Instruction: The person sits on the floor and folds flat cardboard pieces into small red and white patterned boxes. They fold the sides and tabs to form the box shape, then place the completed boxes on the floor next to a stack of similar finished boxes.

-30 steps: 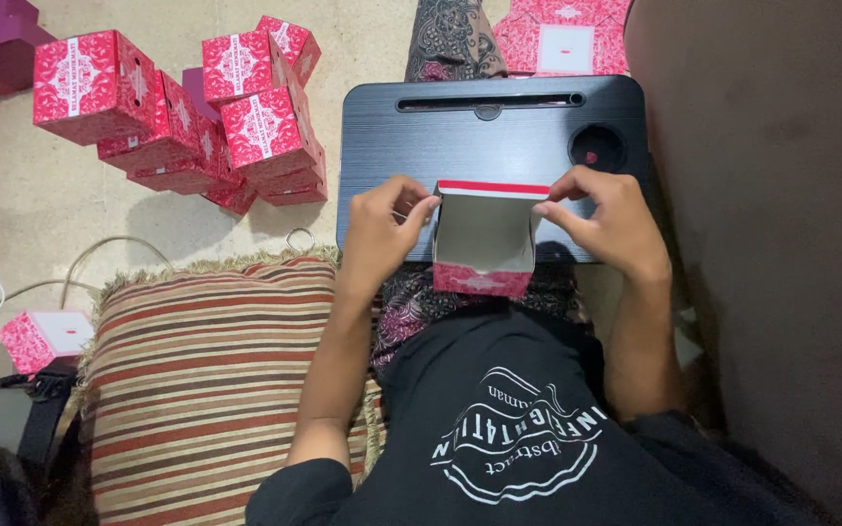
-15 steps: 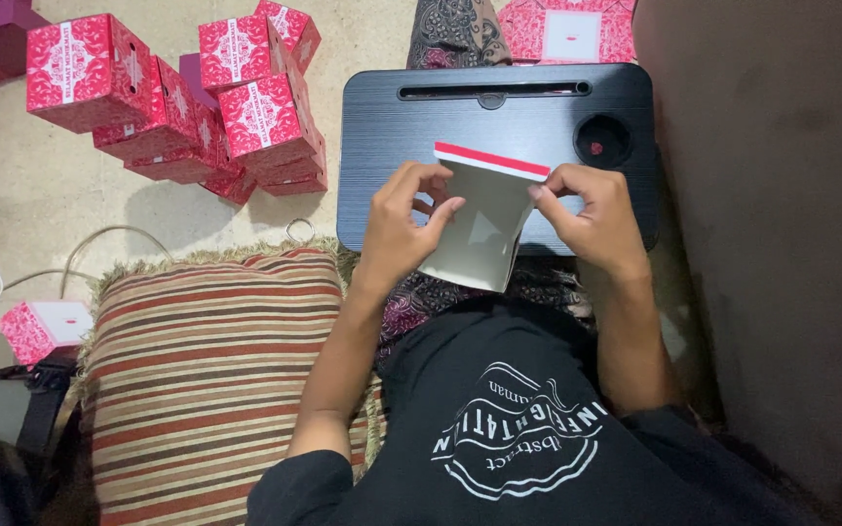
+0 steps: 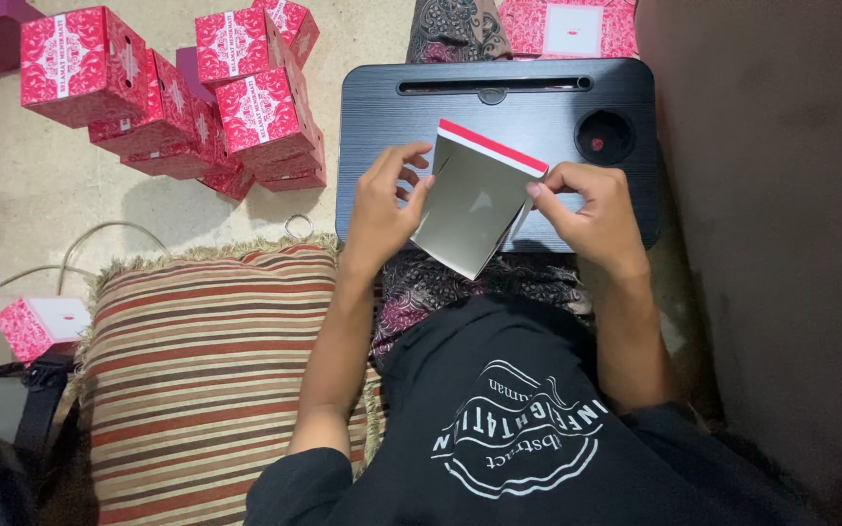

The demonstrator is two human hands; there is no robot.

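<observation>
Head view, near to far. Black shirt (image 3: 528,438) fills the bottom edge, striped cushion (image 3: 207,370) just to its left. Above it both forearms reach forward. Left hand (image 3: 382,209) and right hand (image 3: 587,209) hold a folded cardboard box blank (image 3: 475,200) between them, grey inner side facing up, red strip along its far edge, tilted so the lower corner points toward the body. Left grip: thumb and fingers pinching the blank's left edge, fingers curled. Right grip: fingertips pinching the blank's right upper edge near the red strip. Blank sits between the two grips, touching both, held over the near edge of the black lap bench (image 3: 499,107); cannot tell if it touches the bench. Bench has a round cup recess (image 3: 604,136) at the far right, slot along the far side. Left on the floor, well apart: pile of finished red patterned boxes (image 3: 197,97). Single small red box (image 3: 41,326) near the cushion's left. Flat red blanks (image 3: 567,27) beyond the bench.
</observation>
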